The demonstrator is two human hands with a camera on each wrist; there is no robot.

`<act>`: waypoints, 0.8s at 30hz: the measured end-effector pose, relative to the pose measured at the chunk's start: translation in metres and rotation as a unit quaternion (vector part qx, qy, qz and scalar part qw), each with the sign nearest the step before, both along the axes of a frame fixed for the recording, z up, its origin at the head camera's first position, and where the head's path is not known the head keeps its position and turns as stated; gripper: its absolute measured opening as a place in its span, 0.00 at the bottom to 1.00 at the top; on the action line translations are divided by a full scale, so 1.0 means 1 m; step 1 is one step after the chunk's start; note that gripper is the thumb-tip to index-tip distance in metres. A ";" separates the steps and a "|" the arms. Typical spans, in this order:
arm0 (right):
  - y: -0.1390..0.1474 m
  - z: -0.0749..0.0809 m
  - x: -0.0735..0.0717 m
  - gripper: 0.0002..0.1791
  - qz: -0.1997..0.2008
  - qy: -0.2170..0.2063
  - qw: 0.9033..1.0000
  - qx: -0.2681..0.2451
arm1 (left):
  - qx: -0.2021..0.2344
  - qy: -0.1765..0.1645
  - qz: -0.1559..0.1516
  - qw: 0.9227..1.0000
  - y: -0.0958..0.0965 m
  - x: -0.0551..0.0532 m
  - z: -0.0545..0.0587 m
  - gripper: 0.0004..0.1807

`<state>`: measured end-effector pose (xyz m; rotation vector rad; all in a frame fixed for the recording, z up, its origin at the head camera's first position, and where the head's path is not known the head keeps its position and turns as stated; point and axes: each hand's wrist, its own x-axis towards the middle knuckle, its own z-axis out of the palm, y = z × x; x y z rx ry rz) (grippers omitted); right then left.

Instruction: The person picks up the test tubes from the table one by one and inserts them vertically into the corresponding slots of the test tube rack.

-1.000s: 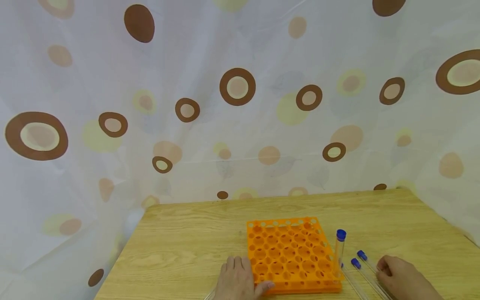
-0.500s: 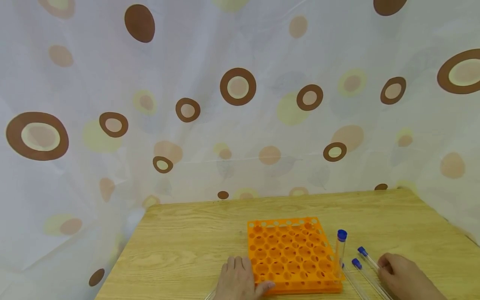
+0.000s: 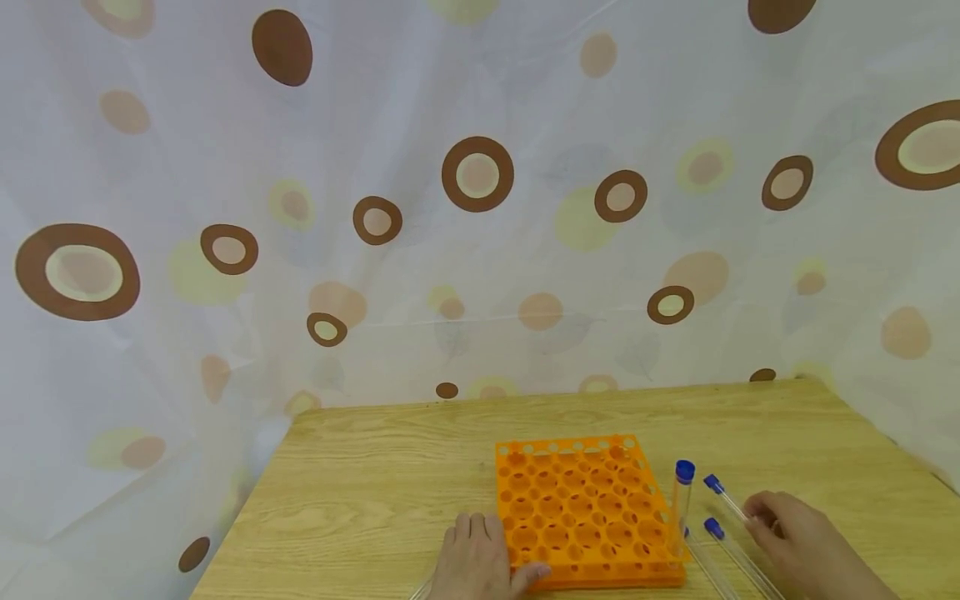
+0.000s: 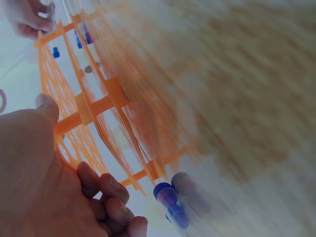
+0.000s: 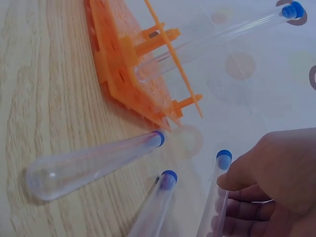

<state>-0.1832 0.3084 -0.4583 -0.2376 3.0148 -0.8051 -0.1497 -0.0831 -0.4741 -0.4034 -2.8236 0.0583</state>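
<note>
Pickup step, apparently: right hand, nearly closed, pinches tube; half-curled left hand grips rack. Next move: presumably lift.

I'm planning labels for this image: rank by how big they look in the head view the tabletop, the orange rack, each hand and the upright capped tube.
1. Tabletop
2. Orange rack
3. Left hand and right hand: too alike to rank, the left being cut off by the frame
4. Upright capped tube

No legible txt, nos., labels, brands or signs in any view.
</note>
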 end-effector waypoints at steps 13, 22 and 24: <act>-0.018 0.013 0.009 0.08 -0.011 0.065 0.997 -0.035 | -0.005 0.012 -0.005 1.000 -0.001 0.000 -0.001 0.43; -0.026 0.028 0.015 0.11 -0.023 0.065 0.996 -0.058 | -0.006 0.028 -0.007 1.000 -0.001 -0.001 -0.004 0.42; -0.028 0.030 0.016 0.11 -0.025 0.070 0.995 -0.062 | -0.008 0.028 -0.006 1.000 -0.001 -0.001 -0.004 0.42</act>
